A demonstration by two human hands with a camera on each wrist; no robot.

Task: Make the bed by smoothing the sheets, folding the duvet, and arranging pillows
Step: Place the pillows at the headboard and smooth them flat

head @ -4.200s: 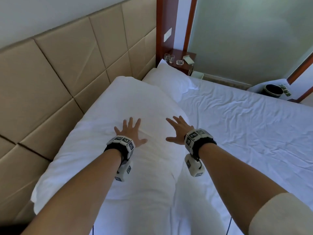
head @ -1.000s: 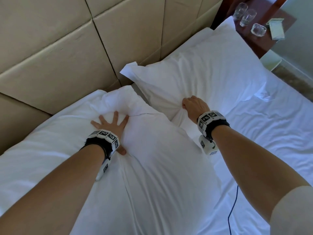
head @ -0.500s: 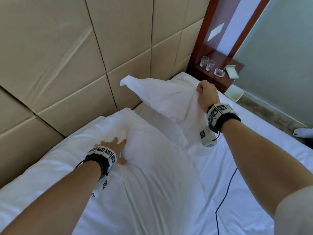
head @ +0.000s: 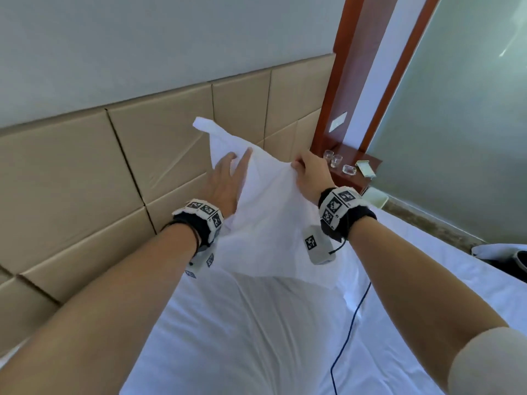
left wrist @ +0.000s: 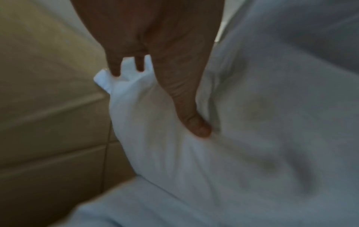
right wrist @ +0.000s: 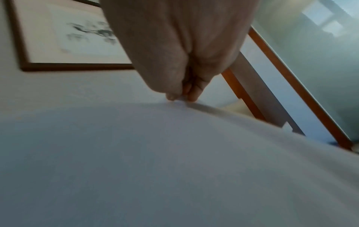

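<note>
A white pillow (head: 268,212) hangs lifted in front of the tan headboard (head: 85,178), one corner pointing up. My right hand (head: 309,173) pinches its upper right edge, and in the right wrist view the right hand (right wrist: 181,96) has its fingertips closed on the fabric. At the pillow's left side my left hand (head: 228,178) holds on with its fingers stretched upward. The left wrist view has the thumb (left wrist: 196,127) dug into the cloth and the fingers (left wrist: 114,69) near the corner. A second white pillow (head: 251,332) lies on the bed below, beside the white sheet (head: 422,280).
A wooden nightstand (head: 368,161) stands at the back right with two glasses (head: 332,158), a glass dish (head: 349,169) and a notepad (head: 366,168). A blue cable (head: 352,320) trails over the sheet. A dark object (head: 520,262) sits at the right edge.
My right hand has raised the far pillow higher off the bed. My left hand has left the near pillow and taken the lifted pillow's left side. The view has tilted upward.
</note>
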